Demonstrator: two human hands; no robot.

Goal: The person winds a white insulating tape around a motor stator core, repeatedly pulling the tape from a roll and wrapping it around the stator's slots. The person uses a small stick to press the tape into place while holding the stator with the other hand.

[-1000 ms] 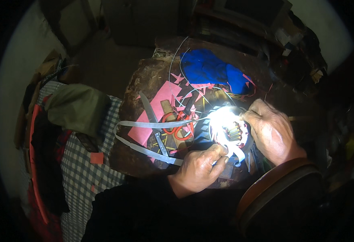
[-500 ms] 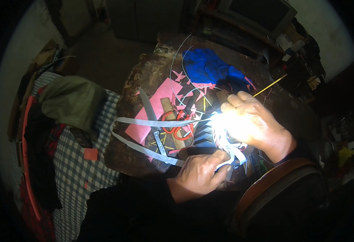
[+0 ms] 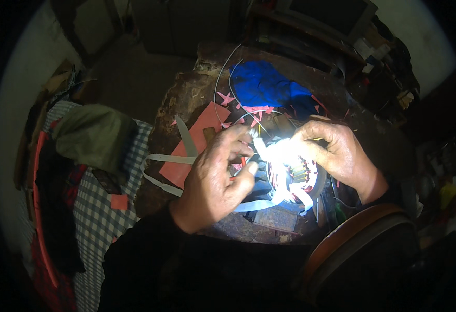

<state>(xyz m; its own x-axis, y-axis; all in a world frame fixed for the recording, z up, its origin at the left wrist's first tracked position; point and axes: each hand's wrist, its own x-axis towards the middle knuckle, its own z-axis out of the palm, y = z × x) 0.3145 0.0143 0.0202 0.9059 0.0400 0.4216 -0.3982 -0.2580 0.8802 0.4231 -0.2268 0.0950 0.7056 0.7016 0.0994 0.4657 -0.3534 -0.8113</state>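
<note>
Two hands: left hand [image 3: 215, 176], fingers parted; right hand [image 3: 341, 154], fingers bunched; cannot tell either grasp. One round stator [image 3: 297, 174]: reddish windings, glaring far side, white tape [image 3: 303, 198] near.

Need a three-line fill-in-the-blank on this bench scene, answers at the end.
1. The crumpled fabric on the far side of the worn, dark wooden table is coloured ____.
2. The olive-green fabric bundle lies on a dark-and-white cloth patterned with ____.
3. The flat white fabric tape loops out past the person's ____ hand, away from the round, wire-wound motor part.

Missing words: blue; checks; left.
</note>
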